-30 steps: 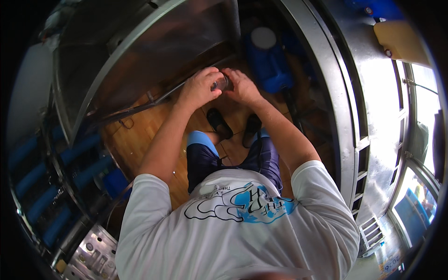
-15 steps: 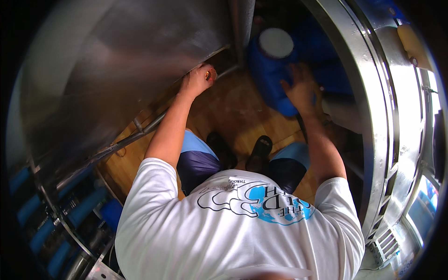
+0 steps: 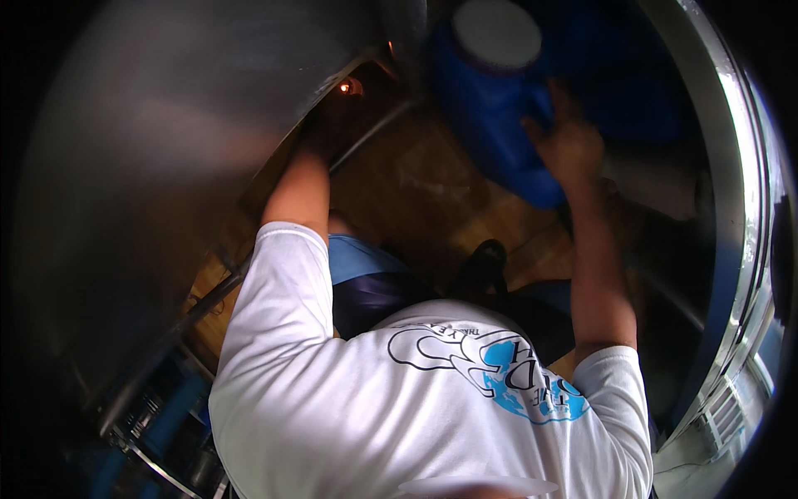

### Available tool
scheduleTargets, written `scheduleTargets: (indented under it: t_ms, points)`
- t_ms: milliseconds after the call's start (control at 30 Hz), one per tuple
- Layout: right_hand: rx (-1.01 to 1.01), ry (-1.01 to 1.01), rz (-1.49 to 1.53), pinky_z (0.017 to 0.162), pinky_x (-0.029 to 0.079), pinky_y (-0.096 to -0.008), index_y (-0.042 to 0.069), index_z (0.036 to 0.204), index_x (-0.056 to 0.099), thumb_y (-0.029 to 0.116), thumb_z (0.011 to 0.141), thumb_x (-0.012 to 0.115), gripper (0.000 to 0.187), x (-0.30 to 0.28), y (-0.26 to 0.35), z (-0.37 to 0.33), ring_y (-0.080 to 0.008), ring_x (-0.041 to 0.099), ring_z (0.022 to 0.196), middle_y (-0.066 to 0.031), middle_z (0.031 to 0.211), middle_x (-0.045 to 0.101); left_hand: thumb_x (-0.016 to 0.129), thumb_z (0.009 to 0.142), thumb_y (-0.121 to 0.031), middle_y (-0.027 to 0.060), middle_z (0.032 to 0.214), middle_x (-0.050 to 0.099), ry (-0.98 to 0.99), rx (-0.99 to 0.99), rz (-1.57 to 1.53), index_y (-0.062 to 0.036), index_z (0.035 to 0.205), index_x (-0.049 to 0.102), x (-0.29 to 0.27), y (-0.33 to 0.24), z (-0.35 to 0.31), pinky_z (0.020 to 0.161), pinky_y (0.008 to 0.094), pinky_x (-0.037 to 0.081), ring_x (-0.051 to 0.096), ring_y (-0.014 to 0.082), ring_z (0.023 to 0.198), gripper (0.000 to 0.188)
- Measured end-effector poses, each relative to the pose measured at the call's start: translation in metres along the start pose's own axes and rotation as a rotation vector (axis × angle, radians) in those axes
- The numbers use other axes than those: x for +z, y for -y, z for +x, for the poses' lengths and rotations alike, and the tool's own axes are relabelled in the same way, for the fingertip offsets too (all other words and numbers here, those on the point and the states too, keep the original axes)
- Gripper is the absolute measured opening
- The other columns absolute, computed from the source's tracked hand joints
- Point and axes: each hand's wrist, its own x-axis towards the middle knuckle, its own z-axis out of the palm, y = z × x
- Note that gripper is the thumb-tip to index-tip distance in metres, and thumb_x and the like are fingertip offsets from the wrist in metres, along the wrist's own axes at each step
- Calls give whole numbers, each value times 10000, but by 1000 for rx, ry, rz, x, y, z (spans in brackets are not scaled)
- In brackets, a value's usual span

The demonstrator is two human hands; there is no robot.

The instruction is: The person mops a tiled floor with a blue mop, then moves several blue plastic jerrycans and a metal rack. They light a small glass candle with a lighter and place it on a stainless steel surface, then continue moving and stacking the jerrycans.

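Note:
My left arm reaches under the edge of a large metal panel [image 3: 191, 91], where my left hand [image 3: 332, 115] is in deep shadow. Its fingers look closed around something small. A bright orange glow [image 3: 346, 87] shows at the fingertips; what makes it cannot be made out. On the other side, a blue plastic drum [image 3: 499, 125] with a round white lid [image 3: 497, 33] stands on the floor. My right hand [image 3: 569, 145] lies against the drum's near right side, thumb and fingers apart.
A metal bar [image 3: 370, 137] runs low beneath the panel. More dark blue containers [image 3: 640, 83] stand behind the drum. To the right curves a bright metal frame [image 3: 736, 108]. Wooden-looking flooring [image 3: 424, 179] lies between my feet and the drum, with a dark sandal [image 3: 486, 262] on it.
My left hand has gone farther forward under the panel into shadow, and the orange glow is brighter. My body leans closer. My right hand stays against the drum.

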Motion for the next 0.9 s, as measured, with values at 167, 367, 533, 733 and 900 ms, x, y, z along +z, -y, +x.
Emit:
scheduleTargets:
  t_ms: [167,367,533,733,900]
  points:
    - [15,-51,-15,933,513,-406,91,1377,479,327,839,698,627,-1,9,-2,-331,612,1122,-167,1302,578,686,839,-326,146,1048,665,12,66,44,-38,1118,628,18,7,16,847,376,495,634,296,988,405]
    - [7,-101,-13,940,505,-398,78,1359,490,292,846,695,593,0,17,-3,-339,606,1122,-172,1280,588,665,858,-309,148,1059,666,8,126,76,-35,1120,633,37,15,30,859,378,493,635,289,998,381]
    - [22,-65,2,951,496,-397,77,1354,496,288,845,693,585,-1,22,-9,-336,597,1137,-176,1273,591,648,874,-296,150,1068,667,11,164,90,-32,1121,637,44,14,33,868,379,490,635,283,1007,361]
    - [18,-67,-4,950,497,-398,81,1346,504,273,834,704,583,-3,25,-8,-332,599,1132,-168,1268,595,628,893,-279,152,1079,668,-5,180,107,-29,1122,642,47,16,31,880,381,487,635,277,1017,339]
    - [27,-69,37,951,496,-397,91,1351,503,270,833,707,585,-5,21,-9,-333,595,1135,-164,1275,592,611,910,-266,154,1089,669,-4,175,118,-27,1123,646,46,17,29,889,382,485,636,271,1025,323]
